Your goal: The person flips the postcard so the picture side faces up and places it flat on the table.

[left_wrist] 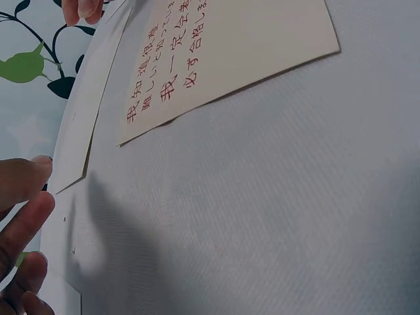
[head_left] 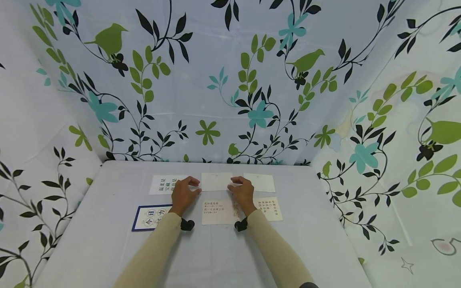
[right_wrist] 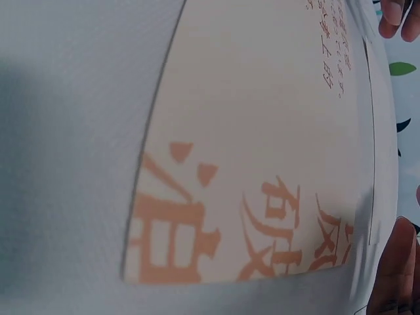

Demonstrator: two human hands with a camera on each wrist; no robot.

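Note:
A blank white card [head_left: 216,182] lies at the middle of the back row on the table. At its left edge is my left hand [head_left: 185,195], fingers loosely bent, thumb and forefinger apart. My right hand [head_left: 243,194] is at its right edge, fingertips overlapping that edge in the head view. Nearer me lies a cream card [head_left: 217,212] with reddish characters, partly covered by the right hand. In the left wrist view, the left fingertips [left_wrist: 41,172] are right by the white card's corner. The right wrist view shows the cream card's large orange characters close up.
Left of the hands lie a white card with black characters [head_left: 160,185] and a blue-bordered card [head_left: 144,218], partly covered by the left hand and arm. To the right are another blank card [head_left: 261,183] and a printed cream card [head_left: 271,209]. A patterned curtain [head_left: 201,92] stands behind the table.

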